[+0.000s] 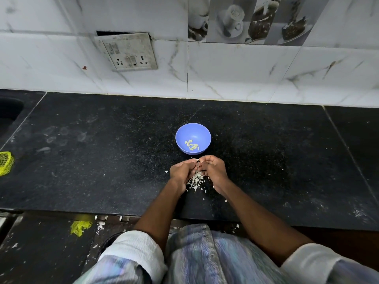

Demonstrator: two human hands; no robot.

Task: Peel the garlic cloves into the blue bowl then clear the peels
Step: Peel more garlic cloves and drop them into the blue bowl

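Observation:
A blue bowl (202, 133) stands on the black counter (102, 150) and holds several peeled garlic cloves (191, 145). Just in front of the bowl, my left hand (181, 171) and my right hand (213, 169) meet fingertip to fingertip. Between them they pinch a small garlic clove (198, 160), mostly hidden by the fingers. A heap of white garlic peels (195, 182) lies on the counter under and between the hands.
Stray peel bits (204, 199) are scattered near the counter's front edge. A yellow mesh bag (6, 163) lies at the far left edge, beside a dark sink (9, 111). The tiled wall carries a switch panel (128, 52). More yellow mesh (80, 226) lies on the floor.

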